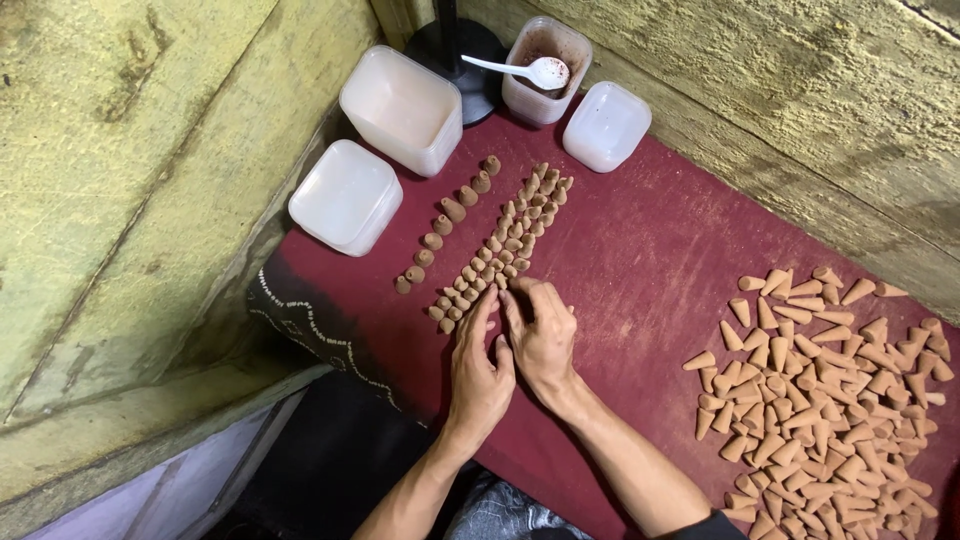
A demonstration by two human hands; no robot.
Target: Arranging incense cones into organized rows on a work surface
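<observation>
My left hand [479,372] and my right hand [541,336] rest side by side on the dark red cloth [640,250], fingertips meeting at the near end of upright rows of small brown cones [505,245]. The fingers are together around that end; I cannot make out a cone held in either hand. A separate single line of cones [445,222] runs to the left of the rows. A large loose pile of the same cones [825,385] lies on the cloth at the right.
Three white plastic tubs stand at the back: one [345,195], a taller one [402,108], a small one [606,125]. A container of brown powder [545,68] holds a white spoon [515,68]. Wooden walls close in left and back.
</observation>
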